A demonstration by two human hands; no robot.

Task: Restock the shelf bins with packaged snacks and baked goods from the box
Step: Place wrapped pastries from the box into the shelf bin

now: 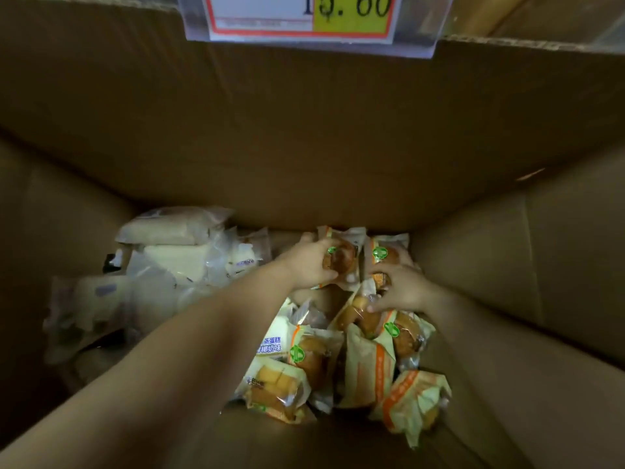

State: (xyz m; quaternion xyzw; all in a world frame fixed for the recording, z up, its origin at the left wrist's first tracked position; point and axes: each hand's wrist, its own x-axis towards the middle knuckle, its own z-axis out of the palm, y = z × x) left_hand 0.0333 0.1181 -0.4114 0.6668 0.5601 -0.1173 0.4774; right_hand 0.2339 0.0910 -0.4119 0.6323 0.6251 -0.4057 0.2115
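Both my arms reach down into a deep cardboard box (304, 137). My left hand (309, 262) grips a wrapped brown cake packet (343, 257) near the far wall. My right hand (400, 287) closes on another orange-and-cream cake packet (363, 316), with one more packet (384, 253) just beyond its fingers. More cake packets (304, 357) lie heaped on the box floor on the right. Pale white bread packets (176, 252) fill the left side.
A shelf price tag (301, 15) in a clear holder hangs over the box's far edge. The box's side flaps (541, 265) rise steeply on both sides of my arms.
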